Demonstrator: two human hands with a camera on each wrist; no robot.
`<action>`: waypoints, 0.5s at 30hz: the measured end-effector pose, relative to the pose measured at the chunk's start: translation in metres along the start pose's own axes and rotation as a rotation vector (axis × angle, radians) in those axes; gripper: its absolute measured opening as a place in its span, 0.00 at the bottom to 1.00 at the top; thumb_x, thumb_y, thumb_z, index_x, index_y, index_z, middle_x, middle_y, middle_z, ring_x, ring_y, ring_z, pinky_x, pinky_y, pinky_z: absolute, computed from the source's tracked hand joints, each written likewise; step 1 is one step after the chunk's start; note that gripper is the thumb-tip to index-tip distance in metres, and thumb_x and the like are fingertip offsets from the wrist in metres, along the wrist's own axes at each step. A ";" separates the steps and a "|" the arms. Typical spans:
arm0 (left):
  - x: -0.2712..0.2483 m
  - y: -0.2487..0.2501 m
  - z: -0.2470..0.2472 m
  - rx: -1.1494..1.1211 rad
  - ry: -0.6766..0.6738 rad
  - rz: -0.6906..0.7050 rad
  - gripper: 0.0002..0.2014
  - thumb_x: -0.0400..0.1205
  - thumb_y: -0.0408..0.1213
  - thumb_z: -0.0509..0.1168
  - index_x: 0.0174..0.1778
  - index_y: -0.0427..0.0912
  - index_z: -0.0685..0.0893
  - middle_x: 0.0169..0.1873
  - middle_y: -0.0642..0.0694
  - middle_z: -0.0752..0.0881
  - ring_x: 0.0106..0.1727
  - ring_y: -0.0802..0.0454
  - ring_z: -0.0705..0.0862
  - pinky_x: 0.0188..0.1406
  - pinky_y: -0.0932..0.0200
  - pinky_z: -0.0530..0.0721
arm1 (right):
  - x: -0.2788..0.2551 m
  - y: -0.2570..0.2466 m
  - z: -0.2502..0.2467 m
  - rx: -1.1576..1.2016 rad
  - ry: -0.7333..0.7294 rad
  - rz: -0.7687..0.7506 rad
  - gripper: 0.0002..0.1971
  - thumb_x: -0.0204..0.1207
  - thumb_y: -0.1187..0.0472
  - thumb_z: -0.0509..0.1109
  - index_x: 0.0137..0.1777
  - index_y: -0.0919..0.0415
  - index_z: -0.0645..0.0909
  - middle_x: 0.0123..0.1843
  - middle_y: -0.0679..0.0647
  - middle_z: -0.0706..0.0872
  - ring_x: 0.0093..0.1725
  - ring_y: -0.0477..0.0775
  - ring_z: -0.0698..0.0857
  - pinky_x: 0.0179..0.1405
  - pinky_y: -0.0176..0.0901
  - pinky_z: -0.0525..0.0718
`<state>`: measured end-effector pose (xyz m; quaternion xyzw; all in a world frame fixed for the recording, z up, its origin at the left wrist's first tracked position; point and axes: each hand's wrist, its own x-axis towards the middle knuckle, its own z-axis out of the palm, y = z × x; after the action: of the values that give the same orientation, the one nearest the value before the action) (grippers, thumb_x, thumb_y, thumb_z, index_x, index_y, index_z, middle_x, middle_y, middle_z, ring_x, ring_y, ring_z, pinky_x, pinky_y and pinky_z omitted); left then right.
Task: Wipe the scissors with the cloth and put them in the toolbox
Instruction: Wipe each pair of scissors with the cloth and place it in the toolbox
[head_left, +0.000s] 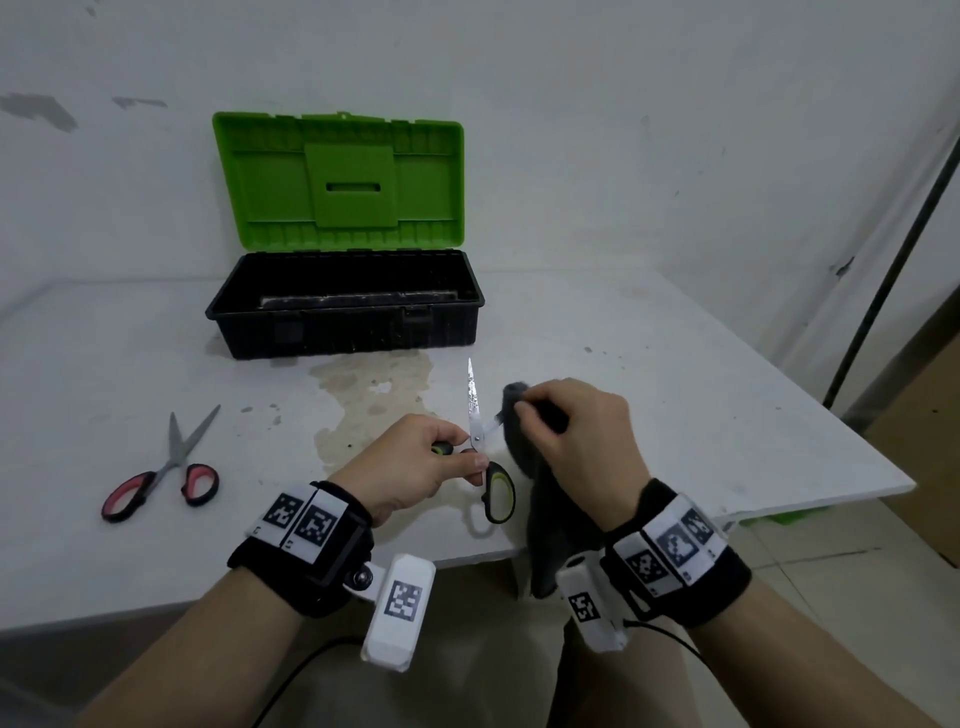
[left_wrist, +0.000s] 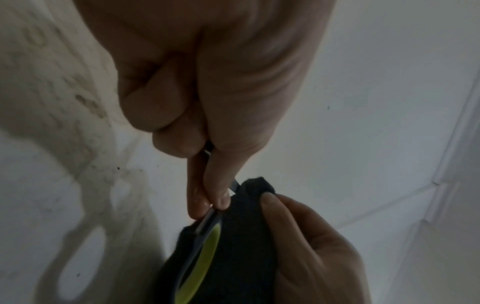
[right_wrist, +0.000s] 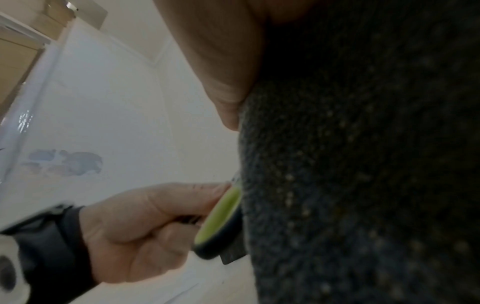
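Grey cloth (head_left: 524, 447), bunched in the right hand (head_left: 587, 436), wipes one blade of the green-handled scissors (head_left: 475, 415) pinched by the left hand (head_left: 410, 467) above the table's (head_left: 675, 405) front edge; next, probably the other blade, then the open toolbox (head_left: 343, 322) at the back.

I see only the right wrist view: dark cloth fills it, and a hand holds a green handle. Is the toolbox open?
Observer: Yes. The toolbox stands open, its green lid up.
Operator: Are the blades apart?
Observer: Yes. On the green-handled scissors, one blade points toward the toolbox; the other goes into the cloth that the right hand grips.
Operator: Is there another pair?
Observer: Yes. Red-handled scissors lie on the table, to the left of the left hand.
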<state>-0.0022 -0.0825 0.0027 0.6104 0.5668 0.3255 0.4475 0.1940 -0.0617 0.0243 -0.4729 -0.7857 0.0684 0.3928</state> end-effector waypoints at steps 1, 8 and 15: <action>0.000 0.001 0.001 0.013 -0.009 0.019 0.09 0.81 0.40 0.74 0.37 0.41 0.92 0.30 0.36 0.85 0.19 0.60 0.67 0.20 0.68 0.66 | -0.002 0.000 0.005 -0.012 -0.026 -0.015 0.04 0.76 0.59 0.73 0.46 0.57 0.88 0.41 0.47 0.89 0.40 0.44 0.83 0.44 0.27 0.75; -0.003 -0.005 0.001 0.047 -0.012 0.050 0.09 0.81 0.43 0.74 0.38 0.44 0.92 0.35 0.35 0.88 0.25 0.56 0.71 0.26 0.65 0.69 | 0.021 0.030 0.002 -0.009 0.045 0.158 0.05 0.76 0.60 0.72 0.44 0.58 0.89 0.41 0.50 0.91 0.43 0.49 0.86 0.42 0.29 0.71; 0.000 -0.004 -0.002 -0.031 0.009 -0.024 0.08 0.83 0.39 0.72 0.41 0.39 0.91 0.23 0.54 0.83 0.20 0.59 0.67 0.20 0.68 0.66 | 0.003 0.009 -0.011 0.029 0.026 0.002 0.03 0.76 0.59 0.74 0.46 0.56 0.88 0.41 0.45 0.89 0.40 0.42 0.83 0.43 0.20 0.73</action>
<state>-0.0057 -0.0824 -0.0005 0.5951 0.5710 0.3315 0.4582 0.2072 -0.0575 0.0290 -0.4689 -0.7789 0.0738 0.4098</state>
